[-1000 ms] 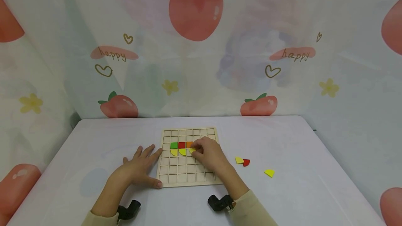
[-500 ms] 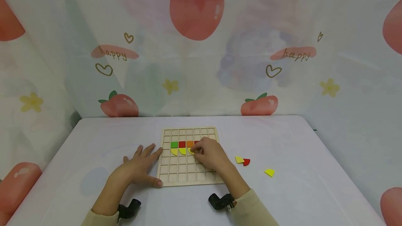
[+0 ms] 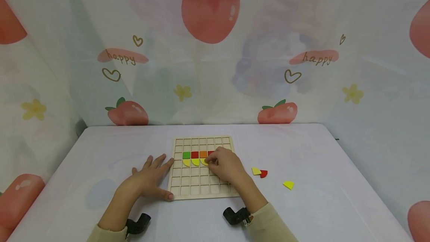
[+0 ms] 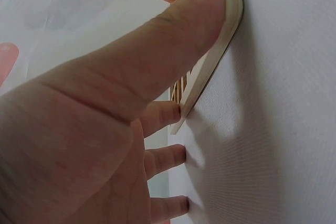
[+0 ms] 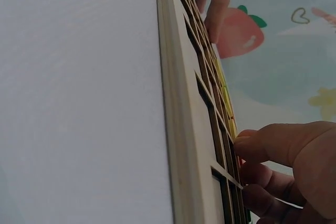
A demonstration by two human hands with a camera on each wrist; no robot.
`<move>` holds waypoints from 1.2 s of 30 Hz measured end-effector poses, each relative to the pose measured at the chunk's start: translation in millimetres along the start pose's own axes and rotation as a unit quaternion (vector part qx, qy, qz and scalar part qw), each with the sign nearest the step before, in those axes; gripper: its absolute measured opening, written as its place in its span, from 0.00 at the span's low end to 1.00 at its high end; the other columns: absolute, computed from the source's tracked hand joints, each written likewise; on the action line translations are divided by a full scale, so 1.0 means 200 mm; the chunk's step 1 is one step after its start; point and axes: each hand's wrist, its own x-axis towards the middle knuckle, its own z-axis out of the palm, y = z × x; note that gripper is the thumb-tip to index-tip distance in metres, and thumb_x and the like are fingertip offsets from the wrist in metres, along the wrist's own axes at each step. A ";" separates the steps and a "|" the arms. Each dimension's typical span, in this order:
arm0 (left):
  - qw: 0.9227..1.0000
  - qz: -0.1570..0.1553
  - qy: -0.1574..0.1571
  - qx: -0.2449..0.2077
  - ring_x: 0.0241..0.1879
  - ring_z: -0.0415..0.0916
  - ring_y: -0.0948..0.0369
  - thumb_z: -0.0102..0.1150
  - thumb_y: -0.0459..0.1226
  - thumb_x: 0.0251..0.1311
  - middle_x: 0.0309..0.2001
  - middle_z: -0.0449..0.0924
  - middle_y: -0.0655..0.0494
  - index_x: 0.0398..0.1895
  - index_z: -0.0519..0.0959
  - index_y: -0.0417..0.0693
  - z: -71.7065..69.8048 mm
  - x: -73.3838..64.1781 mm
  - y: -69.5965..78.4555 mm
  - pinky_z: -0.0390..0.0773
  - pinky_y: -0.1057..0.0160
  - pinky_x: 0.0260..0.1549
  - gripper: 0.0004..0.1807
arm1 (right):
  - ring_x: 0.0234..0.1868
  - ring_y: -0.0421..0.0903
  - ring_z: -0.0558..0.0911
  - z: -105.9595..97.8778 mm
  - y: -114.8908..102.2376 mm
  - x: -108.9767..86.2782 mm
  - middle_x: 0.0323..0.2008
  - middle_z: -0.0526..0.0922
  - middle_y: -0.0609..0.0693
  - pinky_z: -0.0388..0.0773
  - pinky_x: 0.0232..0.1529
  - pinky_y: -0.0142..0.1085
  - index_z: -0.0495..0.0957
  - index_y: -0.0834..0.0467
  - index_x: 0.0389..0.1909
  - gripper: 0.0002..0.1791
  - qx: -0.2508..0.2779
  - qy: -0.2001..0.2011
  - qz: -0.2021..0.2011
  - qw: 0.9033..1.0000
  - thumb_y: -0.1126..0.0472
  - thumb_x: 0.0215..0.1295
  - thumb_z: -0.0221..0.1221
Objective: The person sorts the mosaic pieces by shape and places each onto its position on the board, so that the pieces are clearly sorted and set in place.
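Note:
A wooden grid board (image 3: pixel 184 190) lies on the white table. My left hand (image 3: pixel 147 179) spreads its fingers at the board's left side; its thumb (image 4: pixel 205 19) rests on the near-left corner. Bent over the grid, my right hand (image 3: pixel 227 165) pinches a yellow quarter-circle piece (image 3: pixel 203 163) that sits in a cell; the fingertips partly cover its right side. To its left are two more yellow quarter-circles (image 3: pixel 195 162). Above them runs a row with a green square (image 3: pixel 186 155), a red square (image 3: pixel 195 155), an orange square (image 3: pixel 203 154) and another red piece (image 3: pixel 210 153), partly hidden.
Right of the board, a loose yellow piece (image 3: pixel 256 171) touches a red quarter-circle (image 3: pixel 264 174). Farther right lies another yellow piece (image 3: pixel 288 185). A printed cloth backdrop (image 3: pixel 215 66) stands behind the table.
The yellow quarter-circle under my right fingertips has shifted slightly left into line with the other two. The fingers have moved slightly, uncovering more of the orange square and a red piece. My left hand stays put.

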 end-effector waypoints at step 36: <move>1.000 0.001 -0.006 -0.014 0.76 0.38 0.31 0.77 0.66 0.32 0.79 0.48 0.45 0.78 0.57 0.58 0.00 0.00 -0.01 0.43 0.14 0.54 0.66 | 0.37 0.43 0.79 -0.31 0.28 -0.08 0.38 0.83 0.46 0.77 0.38 0.37 0.84 0.54 0.50 0.14 0.092 0.044 0.053 0.993 0.62 0.62 0.66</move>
